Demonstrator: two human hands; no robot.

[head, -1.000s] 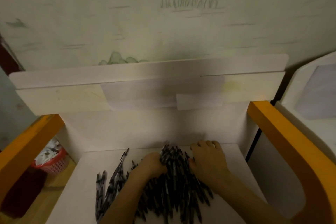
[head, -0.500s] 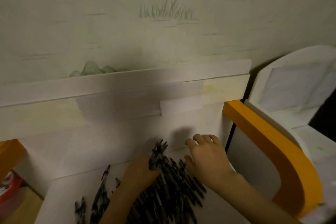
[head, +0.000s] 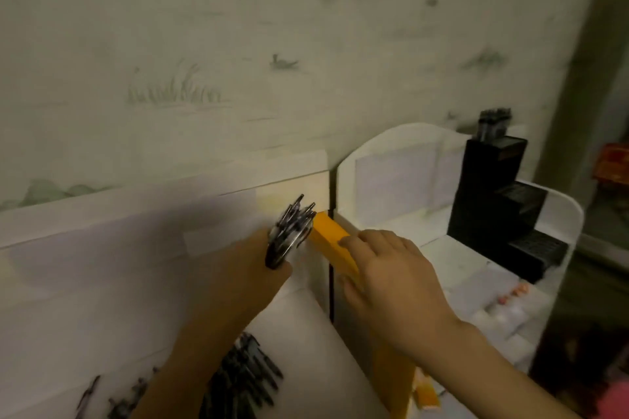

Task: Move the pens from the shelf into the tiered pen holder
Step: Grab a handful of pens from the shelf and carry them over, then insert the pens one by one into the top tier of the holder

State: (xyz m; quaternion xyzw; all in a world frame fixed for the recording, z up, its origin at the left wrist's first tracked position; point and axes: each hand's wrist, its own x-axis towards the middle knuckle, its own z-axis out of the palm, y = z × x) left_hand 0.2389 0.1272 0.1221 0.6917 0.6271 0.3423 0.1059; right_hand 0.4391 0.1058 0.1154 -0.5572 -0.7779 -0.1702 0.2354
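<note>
Pen bundle (head: 289, 231) gripped in left hand (head: 262, 269) fingers, tips up

Head camera looking forward and down, from close above the person's arms.

The single wide-angle view is facing a pale papered wall (head: 238, 44) filling the upper frame. It is sitting close over both forearms, which are entering from the bottom edge, with the left hand (head: 252, 269) at centre and the right hand (head: 391, 275) just right of it. A white shelf (head: 306, 333) is lying lower left; a black tiered pen holder (head: 493, 201) is standing farther off, middle right.
</note>
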